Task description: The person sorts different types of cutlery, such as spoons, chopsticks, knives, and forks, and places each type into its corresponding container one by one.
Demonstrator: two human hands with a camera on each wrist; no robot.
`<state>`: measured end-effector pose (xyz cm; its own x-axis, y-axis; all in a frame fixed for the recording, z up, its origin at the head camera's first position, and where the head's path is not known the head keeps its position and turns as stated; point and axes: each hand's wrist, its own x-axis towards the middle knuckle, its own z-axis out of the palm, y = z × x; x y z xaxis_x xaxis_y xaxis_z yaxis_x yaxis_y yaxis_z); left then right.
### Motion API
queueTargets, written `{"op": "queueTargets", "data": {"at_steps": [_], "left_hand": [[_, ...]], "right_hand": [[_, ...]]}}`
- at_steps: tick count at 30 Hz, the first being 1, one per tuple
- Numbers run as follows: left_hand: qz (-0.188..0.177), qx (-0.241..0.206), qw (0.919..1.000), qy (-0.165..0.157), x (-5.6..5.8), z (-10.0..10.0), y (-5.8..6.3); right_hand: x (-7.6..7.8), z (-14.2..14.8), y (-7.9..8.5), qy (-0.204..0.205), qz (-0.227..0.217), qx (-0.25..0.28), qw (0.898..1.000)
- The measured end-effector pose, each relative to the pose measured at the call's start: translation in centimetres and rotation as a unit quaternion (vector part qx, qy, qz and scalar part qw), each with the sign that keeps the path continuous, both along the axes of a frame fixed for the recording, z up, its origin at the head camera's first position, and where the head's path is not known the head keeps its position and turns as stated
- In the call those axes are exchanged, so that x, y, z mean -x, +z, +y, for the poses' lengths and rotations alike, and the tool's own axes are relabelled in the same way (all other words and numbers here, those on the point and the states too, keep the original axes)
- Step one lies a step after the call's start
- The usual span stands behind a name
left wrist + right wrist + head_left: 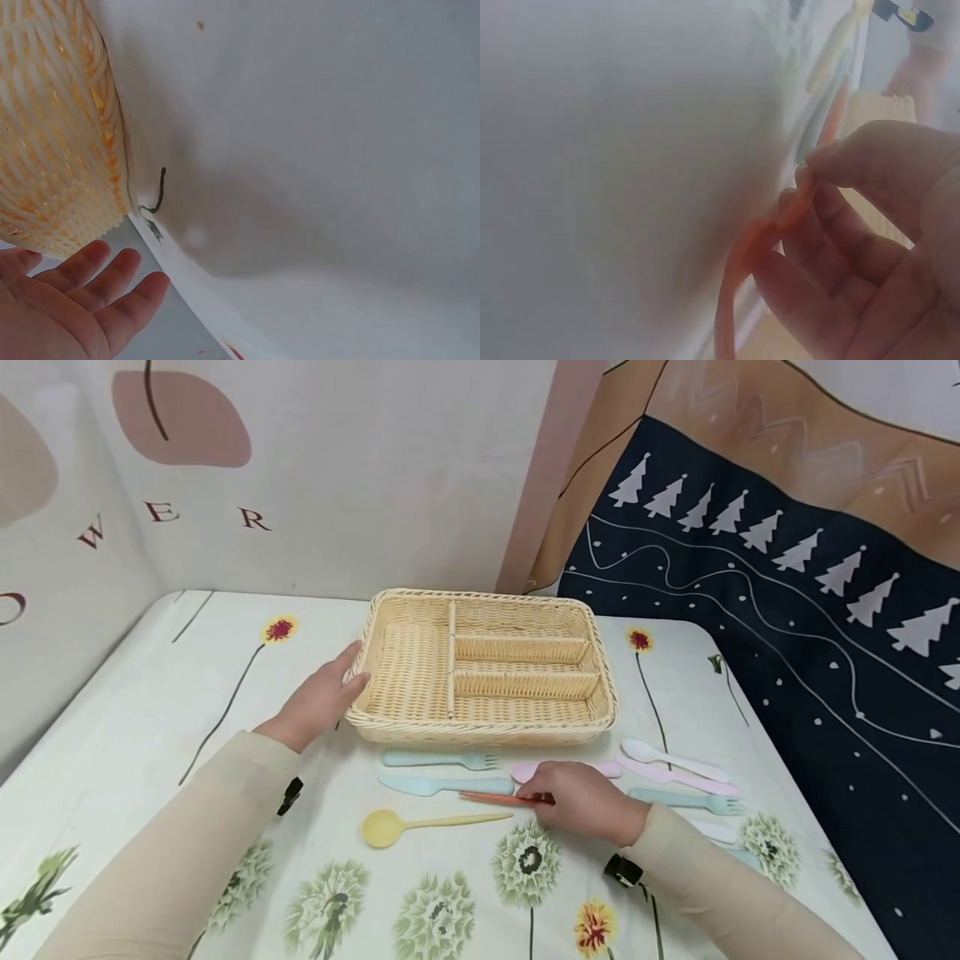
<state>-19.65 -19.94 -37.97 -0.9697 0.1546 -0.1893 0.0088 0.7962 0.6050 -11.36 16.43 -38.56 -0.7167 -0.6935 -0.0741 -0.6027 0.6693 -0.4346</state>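
Note:
My right hand (577, 802) pinches an orange piece of cutlery (739, 262) between thumb and fingers, low over the cloth. Its thin end points left; I cannot tell which kind of cutlery it is. My left hand (318, 697) is at the left end of a woven basket (480, 735), thumb over the rim and fingers loosely extended beside the outer wall. Left of the right hand lie a light blue fork (427, 759), a light blue knife (423, 786) and a yellow spoon (383, 828). A pink utensil (523, 772) is partly hidden behind the right hand.
To the right lie a white spoon (641, 750), a pink utensil (682, 777), another blue fork (690, 799) and a white handle (716, 832) partly covered by the sleeve. Dividers (525, 685) split the basket into compartments. A flowered cloth (150, 693) covers the table; patterned drapes hang behind.

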Motion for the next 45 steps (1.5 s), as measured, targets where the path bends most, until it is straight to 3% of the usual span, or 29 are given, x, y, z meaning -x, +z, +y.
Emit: {"op": "queueTargets", "data": {"at_steps": [5, 15, 22, 33, 45], "left_hand": [[0.002, 0.006, 1.0000, 0.001, 0.0, 0.3, 0.2], [0.017, 0.025, 0.9995, -0.005, 0.0, 0.4, 0.3], [0.025, 0.044, 0.9987, -0.009, -0.2, 0.3, 0.2], [0.034, 0.039, 0.9985, -0.018, -0.1, 0.4, 0.2], [0.047, 0.073, 0.9960, -0.022, 0.1, 0.4, 0.5]], "right_hand": [[0.2, 0.3, 0.9, -0.003, 0.036, 0.023, 0.999], [1.0, 0.4, 3.3, -0.012, 0.059, 0.043, 0.997], [1.9, 0.2, 4.7, -0.026, 0.047, 0.056, 0.997], [4.1, -0.1, 7.0, -0.029, 0.069, 0.062, 0.995], [6.5, -0.7, 8.2, -0.045, 0.038, 0.013, 0.998]]}}
